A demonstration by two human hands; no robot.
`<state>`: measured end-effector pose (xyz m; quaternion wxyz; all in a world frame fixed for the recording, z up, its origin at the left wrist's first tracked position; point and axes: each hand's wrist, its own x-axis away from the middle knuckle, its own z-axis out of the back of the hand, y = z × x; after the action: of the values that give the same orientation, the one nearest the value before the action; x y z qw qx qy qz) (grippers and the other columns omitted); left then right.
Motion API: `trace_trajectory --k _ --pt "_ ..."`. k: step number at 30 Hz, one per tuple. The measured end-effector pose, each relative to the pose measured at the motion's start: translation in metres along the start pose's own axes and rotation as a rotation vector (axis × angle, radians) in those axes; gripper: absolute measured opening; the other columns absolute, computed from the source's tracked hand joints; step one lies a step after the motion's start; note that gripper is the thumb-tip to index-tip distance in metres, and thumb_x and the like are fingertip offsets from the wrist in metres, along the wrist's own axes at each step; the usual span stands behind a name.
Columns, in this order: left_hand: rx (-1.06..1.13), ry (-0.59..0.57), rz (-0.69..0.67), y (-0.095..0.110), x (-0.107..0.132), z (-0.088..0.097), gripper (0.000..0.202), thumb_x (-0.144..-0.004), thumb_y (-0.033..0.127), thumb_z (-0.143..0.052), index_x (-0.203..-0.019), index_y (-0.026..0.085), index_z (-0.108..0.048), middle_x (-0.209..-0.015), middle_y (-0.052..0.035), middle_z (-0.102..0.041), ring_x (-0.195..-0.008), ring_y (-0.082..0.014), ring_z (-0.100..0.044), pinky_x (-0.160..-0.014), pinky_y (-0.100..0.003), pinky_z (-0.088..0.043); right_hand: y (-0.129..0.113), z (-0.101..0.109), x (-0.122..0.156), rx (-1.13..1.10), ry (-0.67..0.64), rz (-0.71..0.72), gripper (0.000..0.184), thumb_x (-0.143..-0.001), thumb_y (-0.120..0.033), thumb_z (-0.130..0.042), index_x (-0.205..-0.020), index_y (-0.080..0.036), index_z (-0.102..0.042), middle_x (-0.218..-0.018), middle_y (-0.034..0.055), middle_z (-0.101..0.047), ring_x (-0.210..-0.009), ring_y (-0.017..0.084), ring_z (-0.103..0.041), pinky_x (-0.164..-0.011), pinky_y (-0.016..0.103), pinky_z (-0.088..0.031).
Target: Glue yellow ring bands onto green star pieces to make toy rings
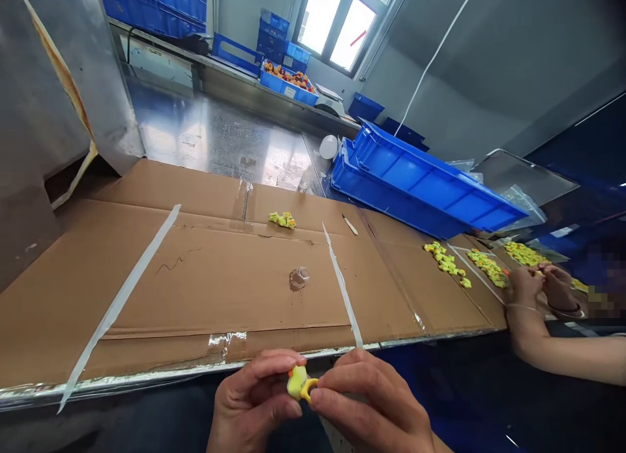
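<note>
Both my hands are at the near edge of the cardboard-covered table (205, 290). My left hand (254, 401) and my right hand (372, 404) pinch one small yellow and orange toy piece (300, 382) between their fingertips. A few similar yellow pieces (282, 219) lie together further out on the cardboard. A small clear cup-like thing (298, 278) sits on the middle of the cardboard.
A co-worker's hands (540, 285) work at the right beside rows of yellow pieces (447, 261). Tilted blue crates (420, 182) lie behind them. More blue crates (286, 81) and a scale stand on the far bench. A metal panel (44, 101) rises at the left.
</note>
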<state>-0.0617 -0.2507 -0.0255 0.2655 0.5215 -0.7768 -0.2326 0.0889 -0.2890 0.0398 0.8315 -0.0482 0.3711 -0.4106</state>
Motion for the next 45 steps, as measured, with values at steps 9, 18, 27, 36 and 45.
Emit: trace_trajectory --k 9,18,27,36,45 --pt "0.008 -0.075 0.079 0.002 0.005 -0.005 0.032 -0.044 0.030 -0.090 -0.074 0.022 -0.079 -0.074 -0.0044 -0.067 -0.060 -0.0142 -0.057 -0.053 -0.023 -0.047 -0.005 0.006 -0.003 -0.107 -0.046 -0.122 0.014 -0.090 -0.009 -0.058 -0.100 -0.016 -0.066 -0.077 0.0070 -0.064 -0.065 0.016 -0.057 -0.059 0.029 -0.050" --pt "-0.032 -0.081 0.076 0.004 0.009 -0.005 0.029 -0.046 0.035 -0.089 -0.069 0.021 -0.078 -0.067 -0.0037 -0.063 -0.063 -0.0150 -0.055 -0.056 -0.025 -0.044 -0.012 0.004 -0.009 -0.172 -0.020 -0.169 0.013 -0.094 -0.014 -0.054 -0.098 -0.016 -0.065 -0.075 0.0074 -0.062 -0.065 0.016 -0.056 -0.059 0.029 -0.050" --pt "-0.061 -0.094 0.046 0.009 0.013 -0.002 0.025 -0.048 0.031 -0.089 -0.069 0.022 -0.079 -0.067 -0.0046 -0.063 -0.061 -0.0144 -0.055 -0.056 -0.025 -0.045 -0.013 0.008 -0.014 -0.177 -0.039 -0.101 0.018 -0.093 -0.012 -0.052 -0.104 -0.017 -0.066 -0.072 0.0064 -0.063 -0.062 0.016 -0.057 -0.054 0.027 -0.047" --pt "-0.017 -0.073 0.072 0.006 0.002 0.000 0.029 -0.045 0.031 -0.090 -0.071 0.023 -0.078 -0.075 -0.0042 -0.071 -0.070 -0.0181 -0.064 -0.063 -0.024 -0.052 -0.006 0.018 -0.015 -0.064 -0.006 -0.032 0.032 -0.088 -0.014 -0.064 -0.119 -0.018 -0.059 -0.090 0.0079 -0.069 -0.073 0.017 -0.062 -0.063 0.029 -0.051" --pt "0.130 0.020 0.305 -0.003 0.006 -0.004 0.037 -0.042 0.035 -0.090 -0.071 0.016 -0.075 -0.062 -0.0004 -0.070 -0.051 -0.0106 -0.064 -0.050 -0.015 -0.050 -0.006 -0.001 -0.006 -0.390 0.124 -0.429 0.020 -0.085 -0.007 -0.064 -0.102 -0.017 -0.068 -0.083 0.0058 -0.065 -0.075 0.016 -0.061 -0.066 0.026 -0.050"
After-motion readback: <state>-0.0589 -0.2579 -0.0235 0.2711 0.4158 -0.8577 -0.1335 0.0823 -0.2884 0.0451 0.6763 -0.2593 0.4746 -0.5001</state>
